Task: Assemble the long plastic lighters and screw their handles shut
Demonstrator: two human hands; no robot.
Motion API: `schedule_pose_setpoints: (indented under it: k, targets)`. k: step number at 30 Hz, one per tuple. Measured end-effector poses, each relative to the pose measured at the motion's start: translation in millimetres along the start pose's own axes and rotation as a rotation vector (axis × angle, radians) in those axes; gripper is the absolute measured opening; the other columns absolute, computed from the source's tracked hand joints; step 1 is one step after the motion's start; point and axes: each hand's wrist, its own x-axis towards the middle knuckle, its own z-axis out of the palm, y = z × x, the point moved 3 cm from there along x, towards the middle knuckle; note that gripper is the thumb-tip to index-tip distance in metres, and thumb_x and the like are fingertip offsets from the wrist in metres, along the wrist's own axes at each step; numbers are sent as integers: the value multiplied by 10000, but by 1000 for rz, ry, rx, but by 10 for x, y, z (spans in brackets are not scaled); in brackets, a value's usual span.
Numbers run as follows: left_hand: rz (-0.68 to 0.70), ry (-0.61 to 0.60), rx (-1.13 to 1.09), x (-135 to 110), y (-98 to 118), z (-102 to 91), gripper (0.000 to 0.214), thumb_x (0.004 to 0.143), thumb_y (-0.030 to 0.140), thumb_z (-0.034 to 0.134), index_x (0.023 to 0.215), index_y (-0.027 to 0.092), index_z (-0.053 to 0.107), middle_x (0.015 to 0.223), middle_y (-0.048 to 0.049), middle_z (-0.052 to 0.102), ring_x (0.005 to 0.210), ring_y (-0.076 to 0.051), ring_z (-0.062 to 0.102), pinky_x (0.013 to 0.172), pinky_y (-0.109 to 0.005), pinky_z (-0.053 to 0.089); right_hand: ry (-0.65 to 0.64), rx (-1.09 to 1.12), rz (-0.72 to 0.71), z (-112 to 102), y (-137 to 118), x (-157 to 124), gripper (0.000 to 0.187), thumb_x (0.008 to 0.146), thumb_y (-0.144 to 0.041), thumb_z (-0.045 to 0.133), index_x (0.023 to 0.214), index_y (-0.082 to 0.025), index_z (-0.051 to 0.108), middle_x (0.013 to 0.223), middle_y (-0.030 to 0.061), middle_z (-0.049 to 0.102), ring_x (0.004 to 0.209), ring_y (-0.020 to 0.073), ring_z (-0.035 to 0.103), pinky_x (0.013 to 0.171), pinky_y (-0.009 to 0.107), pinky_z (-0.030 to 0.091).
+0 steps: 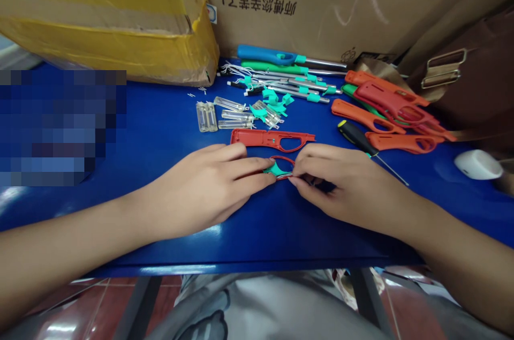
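Between my hands lies a red lighter shell half [286, 158] with a teal trigger [275, 169] in its loop; the hands cover most of it. My left hand [209, 184] presses its fingers over the handle side, fingertips at the trigger. With thumb and forefinger pinched, my right hand [341, 179] grips the nozzle end of the shell, where a bit of metal shows. Just beyond, the other red shell half [261, 139] rests with its hollow side up. Several clear fuel tanks [233, 115] and loose teal triggers [273, 102] are behind it.
Metal lighter tubes with white wires [297, 83] and a blue lighter [265, 54] lie at the back. Orange and red shells [385, 99], a screwdriver [357, 136] and a white case [477, 164] are at right. Cardboard boxes [257, 24] stand behind the blue table [160, 249].
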Motion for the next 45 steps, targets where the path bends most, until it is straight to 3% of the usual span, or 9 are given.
schedule_pose_setpoints:
  k: [11, 26, 45]
  targets:
    - [2, -2, -24, 25, -11, -19, 340, 1015, 162, 485, 1319, 145, 634, 1267, -98, 710, 1143, -285, 652, 942, -440, 574, 26, 3, 13, -37, -29, -30, 215, 1008, -228, 558, 953, -214, 765, 959, 14, 711, 862, 133, 678, 730, 261, 488]
    - [-36, 7, -15, 9, -31, -4, 331, 1037, 194, 454, 1286, 188, 672, 1257, -100, 710, 1132, -256, 661, 968, -422, 564, -35, -65, 4, -12, -25, -52, 257, 1027, -254, 509, 1034, -239, 765, 1066, 48, 711, 876, 158, 679, 768, 287, 528]
    - [-52, 10, -48, 15, -37, -7, 307, 1034, 203, 491, 1269, 185, 688, 1256, -107, 715, 1161, -257, 663, 1015, -442, 552, -22, -80, 7, 24, -31, -22, 262, 1033, -256, 496, 1027, -215, 755, 1043, 53, 705, 905, 170, 672, 788, 292, 528]
